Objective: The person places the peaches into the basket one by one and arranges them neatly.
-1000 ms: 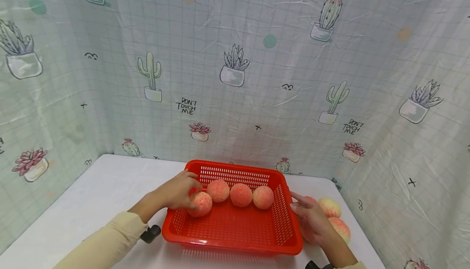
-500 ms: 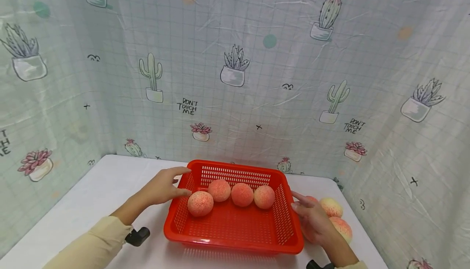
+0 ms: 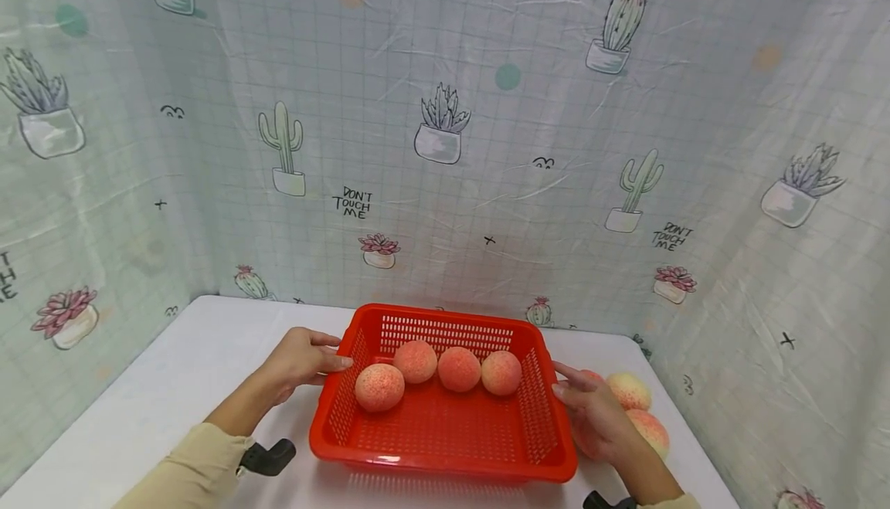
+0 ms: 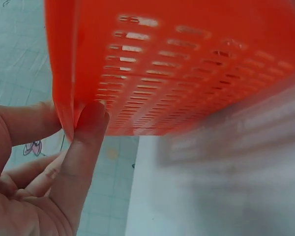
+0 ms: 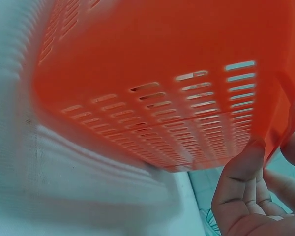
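A red plastic basket with slotted walls stands in the middle of the head view. My left hand holds its left rim; the left wrist view has the rim between a finger and another digit of that hand. At the opposite side my right hand pinches the right rim, fingers on both sides of the edge in the right wrist view. Several peaches lie inside along the back and left: a speckled peach nearest my left hand, then a peach, a redder peach and a paler peach.
Beyond my right hand, more peaches lie on the white table, among them a yellowish peach and a pink peach; others are partly hidden by the hand. A cactus-print curtain stands close behind and at both sides.
My left hand has let go of the speckled peach inside the basket, moved left out of it and taken hold of the left rim. My right hand stays at the right rim.
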Tool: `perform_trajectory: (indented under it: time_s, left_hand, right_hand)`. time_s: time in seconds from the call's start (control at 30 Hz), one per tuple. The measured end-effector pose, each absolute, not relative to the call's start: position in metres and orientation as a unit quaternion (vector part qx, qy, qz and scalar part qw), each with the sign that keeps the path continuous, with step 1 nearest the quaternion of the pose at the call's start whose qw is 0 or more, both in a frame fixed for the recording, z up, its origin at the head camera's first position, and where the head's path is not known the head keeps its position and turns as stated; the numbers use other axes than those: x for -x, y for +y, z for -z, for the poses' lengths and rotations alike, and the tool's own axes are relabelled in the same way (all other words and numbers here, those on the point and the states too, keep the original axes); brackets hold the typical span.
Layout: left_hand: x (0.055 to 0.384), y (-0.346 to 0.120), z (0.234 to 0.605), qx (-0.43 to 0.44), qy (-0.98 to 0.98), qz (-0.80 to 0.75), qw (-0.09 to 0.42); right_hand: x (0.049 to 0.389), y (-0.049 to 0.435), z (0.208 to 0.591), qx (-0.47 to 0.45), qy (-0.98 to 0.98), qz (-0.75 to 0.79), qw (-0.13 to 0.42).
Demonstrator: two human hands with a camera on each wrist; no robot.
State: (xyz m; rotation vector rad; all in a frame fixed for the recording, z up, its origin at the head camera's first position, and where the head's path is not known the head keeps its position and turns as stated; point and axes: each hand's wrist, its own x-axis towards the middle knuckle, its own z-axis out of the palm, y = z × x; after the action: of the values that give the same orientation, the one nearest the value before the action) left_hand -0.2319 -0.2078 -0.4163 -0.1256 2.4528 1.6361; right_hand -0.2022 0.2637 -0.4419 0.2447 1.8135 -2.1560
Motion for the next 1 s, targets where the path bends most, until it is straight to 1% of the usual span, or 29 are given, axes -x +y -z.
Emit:
perform_trajectory:
  time_s: [0.2, 0.37, 0.63, 0.87, 1.0]
  left_hand:
    - [0.232, -0.206, 0.417, 0.060, 0.818, -0.563, 0.103]
    - [0.232, -0.206, 0.417, 0.077, 0.814, -0.566, 0.108]
    - [0.230, -0.209, 0.419, 0.079, 0.806, -0.575, 0.116]
    - [0.231, -0.209, 0.423, 0.082, 0.808, -0.569, 0.125]
    - [0.230, -0.211, 0.423, 0.078, 0.809, -0.568, 0.131]
  right_hand:
    - [0.199, 0.268, 0.439, -0.089, 0.643, 0.745, 0.153]
    - [0.199, 0.268, 0.436, -0.101, 0.670, 0.722, 0.138]
    - [0.198, 0.273, 0.432, -0.094, 0.761, 0.635, 0.093]
    - [0.193, 0.282, 0.426, -0.121, 0.788, 0.600, 0.066]
    - [0.191, 0.289, 0.423, -0.128, 0.788, 0.599, 0.060]
